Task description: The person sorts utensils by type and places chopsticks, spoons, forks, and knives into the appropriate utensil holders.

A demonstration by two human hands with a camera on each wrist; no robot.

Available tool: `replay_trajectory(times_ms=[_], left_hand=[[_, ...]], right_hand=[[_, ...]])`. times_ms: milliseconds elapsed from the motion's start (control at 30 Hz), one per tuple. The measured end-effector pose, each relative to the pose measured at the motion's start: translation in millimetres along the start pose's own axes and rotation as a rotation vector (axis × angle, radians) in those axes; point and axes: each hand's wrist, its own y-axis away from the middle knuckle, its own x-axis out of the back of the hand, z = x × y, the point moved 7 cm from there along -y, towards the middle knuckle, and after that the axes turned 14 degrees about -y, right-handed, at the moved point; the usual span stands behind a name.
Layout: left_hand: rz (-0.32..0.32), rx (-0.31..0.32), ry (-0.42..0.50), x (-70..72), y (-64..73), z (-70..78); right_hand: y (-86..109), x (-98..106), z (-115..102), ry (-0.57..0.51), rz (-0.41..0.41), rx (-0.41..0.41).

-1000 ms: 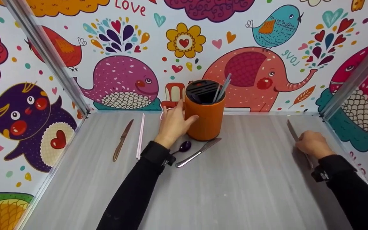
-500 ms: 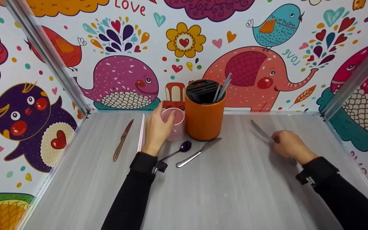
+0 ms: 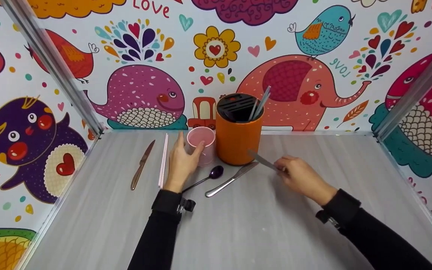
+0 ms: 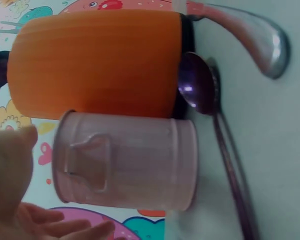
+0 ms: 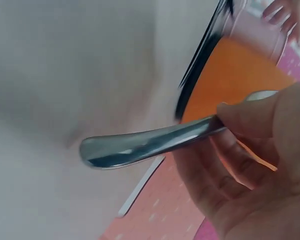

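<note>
My right hand (image 3: 302, 176) pinches a silver table knife (image 5: 150, 145) between thumb and fingers. In the head view its blade points left, at the lower right of an orange utensil holder (image 3: 238, 138) with a slotted black top. My left hand (image 3: 181, 165) is at the left side of a pink cup (image 3: 201, 139), thumb and fingers spread. The left wrist view shows that cup (image 4: 135, 160) upright against the holder's side, with the fingers apart from it. A dark purple spoon (image 3: 216, 172) and a second silver knife (image 3: 225, 183) lie in front.
Two pink chopsticks (image 3: 164, 161) and a copper-coloured knife (image 3: 142, 165) lie left of the left hand. Thin greyish sticks (image 3: 263, 103) stand in the holder's right side. Patterned walls with metal corner posts (image 3: 51, 67) enclose the grey table (image 3: 238, 232).
My right hand has carried the knife left, from the table's right side to near the holder. The left hand has moved left from the holder to beside the cup, uncovering the cup.
</note>
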Motion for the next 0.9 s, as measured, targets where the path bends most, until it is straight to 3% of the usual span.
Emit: replay_trajectory(times_ms=[200, 300, 467, 700, 900], left_hand=[[-0.052, 0.008, 0.007, -7.6, 1.2, -3.7], [-0.044, -0.017, 0.004, -8.4, 1.3, -3.1], [-0.019, -0.057, -0.008, -10.0, 1.1, -1.3], [-0.015, -0.054, 0.026, -11.7, 3.4, -2.5], [0.0, -0.07, 0.04, -10.6, 4.2, -2.8]], right_hand=[[-21.7, -19.0, -42.7, -0.084, 0.106, 0.117], [-33.3, -27.8, -66.6, -0.124, 0.161, 0.205], [-58.1, -42.9, -97.4, -0.22, 0.177, 0.242], [-86.7, -46.8, -125.2, -0.324, 0.289, 0.289], [-94.2, -41.6, -140.2, -0.376, 0.423, 0.371]])
